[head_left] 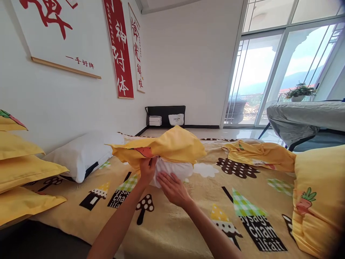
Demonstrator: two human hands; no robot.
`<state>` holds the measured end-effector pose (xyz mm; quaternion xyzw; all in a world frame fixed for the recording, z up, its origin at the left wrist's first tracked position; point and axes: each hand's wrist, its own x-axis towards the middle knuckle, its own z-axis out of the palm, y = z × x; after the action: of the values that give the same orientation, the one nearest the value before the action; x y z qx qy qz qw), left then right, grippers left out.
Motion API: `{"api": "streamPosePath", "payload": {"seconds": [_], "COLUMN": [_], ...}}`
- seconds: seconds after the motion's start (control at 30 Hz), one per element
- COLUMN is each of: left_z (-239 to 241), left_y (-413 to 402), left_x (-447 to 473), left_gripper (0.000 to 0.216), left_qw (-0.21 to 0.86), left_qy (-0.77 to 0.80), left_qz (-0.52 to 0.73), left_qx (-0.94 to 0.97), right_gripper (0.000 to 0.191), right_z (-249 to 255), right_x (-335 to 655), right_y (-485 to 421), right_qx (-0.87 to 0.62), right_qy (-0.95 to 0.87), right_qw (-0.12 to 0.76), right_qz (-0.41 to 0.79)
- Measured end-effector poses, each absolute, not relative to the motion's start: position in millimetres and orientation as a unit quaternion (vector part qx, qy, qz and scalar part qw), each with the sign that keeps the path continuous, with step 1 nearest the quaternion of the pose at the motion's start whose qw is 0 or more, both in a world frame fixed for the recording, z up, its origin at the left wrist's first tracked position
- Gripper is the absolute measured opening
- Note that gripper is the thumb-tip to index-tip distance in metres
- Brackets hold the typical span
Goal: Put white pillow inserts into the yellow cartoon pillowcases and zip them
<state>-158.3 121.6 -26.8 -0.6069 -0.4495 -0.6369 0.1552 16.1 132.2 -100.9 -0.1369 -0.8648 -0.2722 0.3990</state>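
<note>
A yellow pillowcase [167, 147] with a carrot print lies half over a white pillow [175, 169] in the middle of the bed. My left hand [147, 169] is closed on the pillowcase's open edge and lifts it. My right hand [172, 187] lies flat with its fingers stretched out against the white pillow's exposed end.
The bed carries a yellow blanket [205, 216] with mushroom and tree prints. A bare white pillow [81, 154] lies by the wall. Stacked yellow pillows [21, 172] stand at the left, another yellow pillow [318, 201] at the right, a loose yellow pillowcase [258, 153] behind. A grey covered table [302, 118] stands near the window.
</note>
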Motion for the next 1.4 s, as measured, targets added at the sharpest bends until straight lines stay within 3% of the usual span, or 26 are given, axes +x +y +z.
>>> {"api": "streamPosePath", "payload": {"seconds": [0.07,0.17,0.27,0.33,0.5,0.63,0.73,0.8,0.93,1.03,1.2,1.33,1.4], "left_z": [-25,-22,-17,-10,37,89,96,72,-16,-62,-56,-38,-37], "left_y": [125,125,123,121,109,99,98,98,90,81,82,106,120], "left_x": [-163,-153,-125,-103,-72,-85,-108,-121,-142,-169,-228,-252,-254], "left_gripper": [0.030,0.030,0.029,0.025,0.018,0.023,0.030,0.033,0.035,0.035,0.028,0.006,0.012], "left_qw": [0.141,0.152,0.190,0.219,0.224,0.118,0.021,-0.033,-0.095,-0.055,0.037,0.017,-0.003], "left_qy": [-0.456,-0.442,-0.391,-0.330,-0.207,-0.192,-0.183,-0.209,-0.402,-0.516,-0.690,-0.796,-0.800], "left_qz": [-0.652,-0.676,-0.685,-0.673,-0.680,-0.826,-0.924,-0.938,-0.816,-0.696,-0.452,-0.267,-0.251], "left_qx": [-0.589,-0.569,-0.584,-0.625,-0.667,-0.516,-0.334,-0.275,-0.405,-0.496,-0.564,-0.543,-0.544], "right_gripper": [0.038,0.030,0.041,0.026,0.028,0.029,0.028,0.028,0.049,0.056,0.053,0.052,0.051], "right_z": [-128,-151,-136,-111,-34,29,67,73,23,-34,-73,-71,-67], "right_x": [40,59,46,29,19,42,50,47,27,8,-14,-18,-16], "right_y": [125,130,146,158,174,161,145,137,135,139,145,140,139], "right_qx": [-0.140,-0.356,-0.510,-0.517,-0.529,-0.486,-0.402,-0.369,-0.335,-0.290,-0.289,-0.296,-0.290], "right_qy": [-0.865,-0.769,-0.640,-0.615,-0.551,-0.556,-0.648,-0.703,-0.826,-0.903,-0.919,-0.923,-0.929], "right_qw": [0.420,0.528,0.535,0.531,0.616,0.669,0.640,0.580,0.400,0.268,0.236,0.227,0.216], "right_qz": [-0.238,-0.051,0.209,0.270,0.193,0.084,-0.091,-0.181,-0.211,-0.170,-0.126,-0.097,-0.075]}}
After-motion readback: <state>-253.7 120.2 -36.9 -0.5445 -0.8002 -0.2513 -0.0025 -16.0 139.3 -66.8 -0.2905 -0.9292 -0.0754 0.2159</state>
